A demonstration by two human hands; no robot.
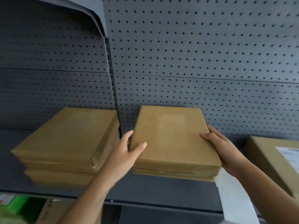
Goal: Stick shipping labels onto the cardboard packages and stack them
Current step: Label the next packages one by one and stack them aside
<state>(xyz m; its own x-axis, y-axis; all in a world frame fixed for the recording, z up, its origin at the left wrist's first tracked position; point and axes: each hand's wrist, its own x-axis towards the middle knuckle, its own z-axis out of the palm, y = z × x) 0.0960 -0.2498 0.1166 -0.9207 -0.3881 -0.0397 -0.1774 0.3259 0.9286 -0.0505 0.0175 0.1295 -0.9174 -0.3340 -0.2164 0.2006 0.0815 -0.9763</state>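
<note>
Head | left hand (125,155), right hand (224,148): fingers (141,147) clasp middle package pile (173,138) | left stack (68,136), labelled package (267,154) on shelf (145,192)

Pegboard wall (194,54): dark grey, even grid of small black holes across whole face.
Upright post (113,94): darker, near black.
Shelf (145,191): dark matte grey.
Middle package (171,136): plain tan-brown kraft, faint paler patch near far end.
Left stack (68,138): same tan-brown, plain, glossy tape glint at near corner.
Right package (265,159): tan-brown; white label (289,154) with small dark print, blurred.
Lower left: bright green item (27,206); brown carton (48,210) with reddish marks.
Lower right: plain white sheet (234,201).
</note>
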